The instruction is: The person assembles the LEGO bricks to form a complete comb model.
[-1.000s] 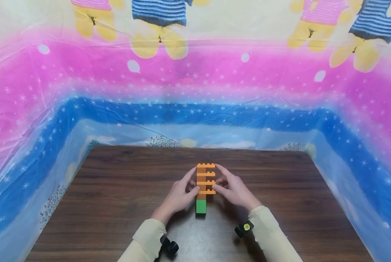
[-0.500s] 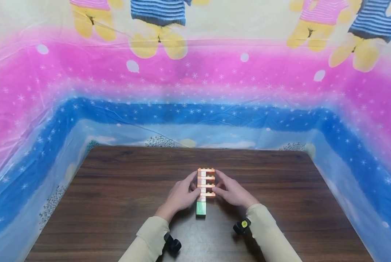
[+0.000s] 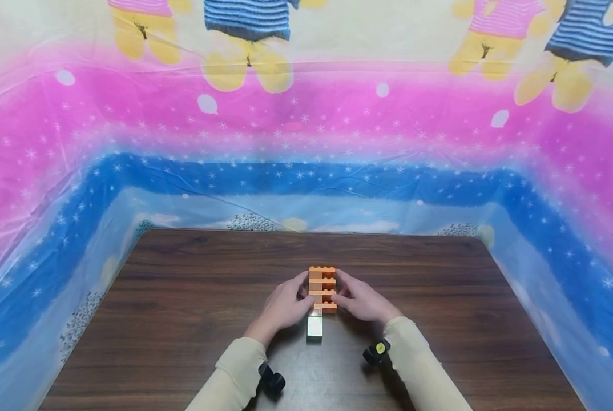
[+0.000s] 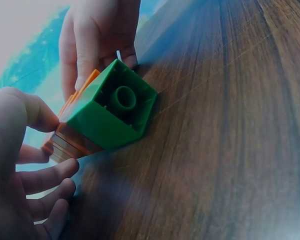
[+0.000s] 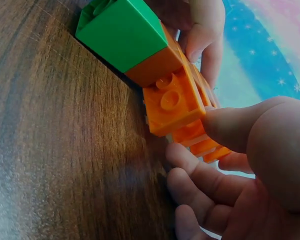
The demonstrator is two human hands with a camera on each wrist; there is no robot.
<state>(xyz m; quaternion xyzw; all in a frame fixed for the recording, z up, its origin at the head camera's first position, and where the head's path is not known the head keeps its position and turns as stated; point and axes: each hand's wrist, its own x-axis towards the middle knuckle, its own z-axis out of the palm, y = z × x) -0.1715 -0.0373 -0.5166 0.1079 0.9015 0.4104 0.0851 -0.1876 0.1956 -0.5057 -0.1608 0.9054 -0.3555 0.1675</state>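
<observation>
A stack of toy building blocks lies low over the table in the head view, with several orange blocks (image 3: 322, 281) sticking out like comb teeth. At its near end is a green block (image 3: 314, 329), whitened by glare there. My left hand (image 3: 282, 303) pinches the stack's left side between thumb and fingers. From the other side, my right hand (image 3: 364, 299) pinches the jutting orange ends. The left wrist view shows the green block's hollow underside (image 4: 124, 99) facing the camera. In the right wrist view, studs show on an orange block (image 5: 172, 102). Whether the stack touches the table is unclear.
A dark wood-grain table (image 3: 209, 262) lies beneath both hands. Behind and beside it hangs a patterned cloth (image 3: 296, 180) in pink and blue. Small black cameras (image 3: 272, 379) sit at both wrists.
Both hands have drawn slightly nearer to the person with the stack, whose far end has come down in view. The stack's tilt looks changed, and glare now whitens the green block.
</observation>
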